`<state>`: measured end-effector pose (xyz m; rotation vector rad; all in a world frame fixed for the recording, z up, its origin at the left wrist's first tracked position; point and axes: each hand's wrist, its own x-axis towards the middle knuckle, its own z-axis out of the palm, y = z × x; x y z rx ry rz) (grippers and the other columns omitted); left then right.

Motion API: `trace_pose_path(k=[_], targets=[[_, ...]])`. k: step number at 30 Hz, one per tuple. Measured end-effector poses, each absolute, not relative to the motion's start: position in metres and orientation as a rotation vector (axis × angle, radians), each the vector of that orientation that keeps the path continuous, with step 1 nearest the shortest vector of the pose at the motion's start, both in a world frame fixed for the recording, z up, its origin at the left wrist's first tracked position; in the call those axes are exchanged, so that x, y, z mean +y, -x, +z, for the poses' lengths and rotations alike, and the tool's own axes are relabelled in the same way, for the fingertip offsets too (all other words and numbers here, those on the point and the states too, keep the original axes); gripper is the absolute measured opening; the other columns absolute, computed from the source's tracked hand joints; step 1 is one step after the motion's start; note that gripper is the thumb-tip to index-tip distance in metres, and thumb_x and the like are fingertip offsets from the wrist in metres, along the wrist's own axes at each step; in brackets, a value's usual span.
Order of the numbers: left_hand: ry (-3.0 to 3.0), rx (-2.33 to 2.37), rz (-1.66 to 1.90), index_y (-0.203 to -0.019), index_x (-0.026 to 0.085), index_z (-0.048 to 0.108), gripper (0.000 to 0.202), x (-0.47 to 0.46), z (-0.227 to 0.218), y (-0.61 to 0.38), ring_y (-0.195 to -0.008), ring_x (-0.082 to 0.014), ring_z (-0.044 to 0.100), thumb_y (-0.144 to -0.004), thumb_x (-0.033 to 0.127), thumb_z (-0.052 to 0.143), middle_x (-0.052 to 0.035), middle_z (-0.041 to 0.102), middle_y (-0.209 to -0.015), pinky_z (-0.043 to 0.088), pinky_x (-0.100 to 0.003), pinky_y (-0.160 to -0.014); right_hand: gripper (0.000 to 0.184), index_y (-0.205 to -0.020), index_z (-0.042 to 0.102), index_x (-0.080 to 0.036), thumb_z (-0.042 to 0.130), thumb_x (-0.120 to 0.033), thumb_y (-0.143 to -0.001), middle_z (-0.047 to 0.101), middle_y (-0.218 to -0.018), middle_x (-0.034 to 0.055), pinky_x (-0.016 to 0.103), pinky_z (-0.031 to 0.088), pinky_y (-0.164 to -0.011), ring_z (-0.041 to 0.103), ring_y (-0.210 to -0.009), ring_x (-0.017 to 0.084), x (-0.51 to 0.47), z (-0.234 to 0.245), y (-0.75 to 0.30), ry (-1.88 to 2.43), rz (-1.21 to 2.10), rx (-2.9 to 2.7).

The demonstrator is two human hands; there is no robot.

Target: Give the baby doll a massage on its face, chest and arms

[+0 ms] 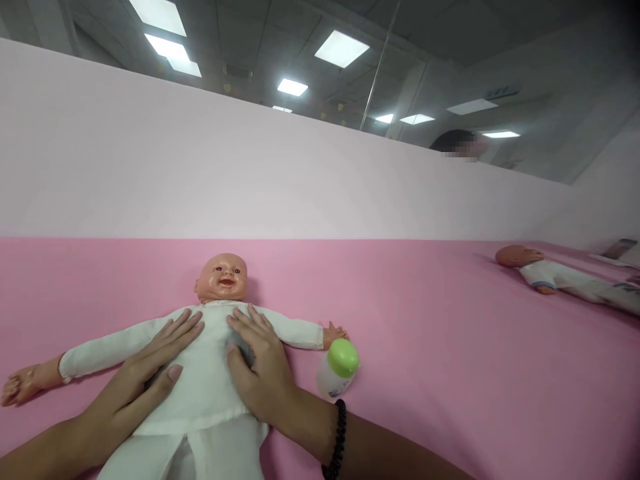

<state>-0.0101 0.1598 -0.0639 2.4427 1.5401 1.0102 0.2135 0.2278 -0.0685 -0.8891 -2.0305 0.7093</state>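
A baby doll [207, 373] in white clothes lies on its back on the pink surface, head away from me and arms spread wide. My left hand [150, 373] rests on the left side of its chest, fingers stretched out. On the right side of the chest lies my right hand [263, 370], its fingers extended and the thumb apart. Neither hand grips anything. Beside the doll's arm on the right stands a small bottle [336, 373] with a green cap, close to my right wrist, which wears a black beaded bracelet.
The pink padded surface [425, 347] meets a white wall [250, 173] at the back. At the far right lies a second doll [560, 277] in white. Above the wall, a glass pane [280, 60] shows ceiling lights and part of a person's head [457, 143].
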Motion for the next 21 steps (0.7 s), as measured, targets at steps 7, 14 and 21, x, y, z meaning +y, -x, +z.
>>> trace_pose_path(k=[7, 14, 21], targets=[[-2.396, 1.568, 1.022, -0.155, 0.044, 0.032, 0.055, 0.167, -0.077, 0.015, -0.151, -0.0235, 0.028, -0.102, 0.034, 0.040, 0.0087, 0.034, -0.161, 0.025, -0.048, -0.125, 0.050, -0.138, 0.061, -0.015, 0.054, -0.021, -0.089, 0.052, -0.150, 0.0047, 0.046, 0.025, -0.126, 0.034, -0.150, 0.023, 0.228, -0.068, -0.215, 0.865, 0.696, -2.026], [-2.249, 1.556, 1.059, -0.152, 0.049, 0.035, 0.052, 0.164, -0.076, 0.008, -0.154, -0.0254, 0.023, -0.102, 0.038, 0.040, 0.0116, 0.034, -0.161, 0.014, -0.054, -0.128, 0.050, -0.140, 0.059, -0.015, 0.053, -0.023, -0.091, 0.051, -0.151, 0.0041, 0.043, 0.025, -0.127, 0.033, -0.151, 0.021, 0.228, -0.066, -0.216, 0.869, 0.680, -2.044], [-2.248, 1.534, 1.018, -0.153, 0.050, 0.032, 0.053, 0.164, -0.073, 0.010, -0.154, -0.0266, 0.021, -0.102, 0.039, 0.039, 0.0120, 0.032, -0.162, 0.014, -0.055, -0.128, 0.050, -0.141, 0.058, -0.018, 0.052, -0.024, -0.092, 0.048, -0.154, 0.0027, 0.044, 0.022, -0.127, 0.030, -0.152, 0.020, 0.228, -0.065, -0.216, 0.868, 0.717, -2.059]])
